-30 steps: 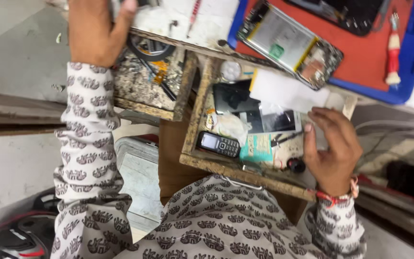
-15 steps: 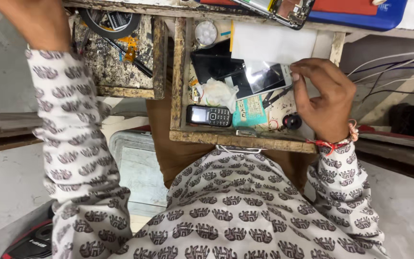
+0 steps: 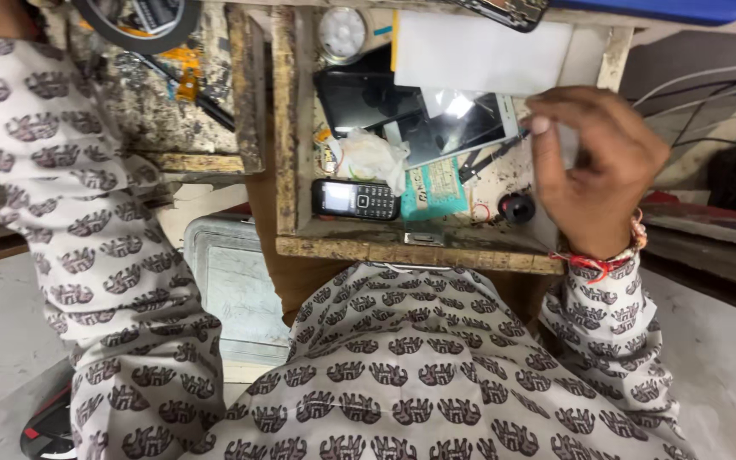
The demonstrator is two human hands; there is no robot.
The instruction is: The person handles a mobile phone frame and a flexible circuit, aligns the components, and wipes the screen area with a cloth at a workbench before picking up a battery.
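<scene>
Small pale flat piece (image 3: 567, 140): pinched at the fingertips of the right hand (image 3: 598, 175), held above the right end of the open wooden drawer (image 3: 419, 247). Mostly hidden by the fingers; its kind cannot be determined.

Shirt sleeve (image 3: 87, 238): we see white with dark repeated motifs.
Wrist thread (image 3: 606, 260): red, below our right hand (image 3: 598, 170).
Keypad phone (image 3: 355, 199): black, left of it.
Small packet (image 3: 434, 189): teal.
</scene>
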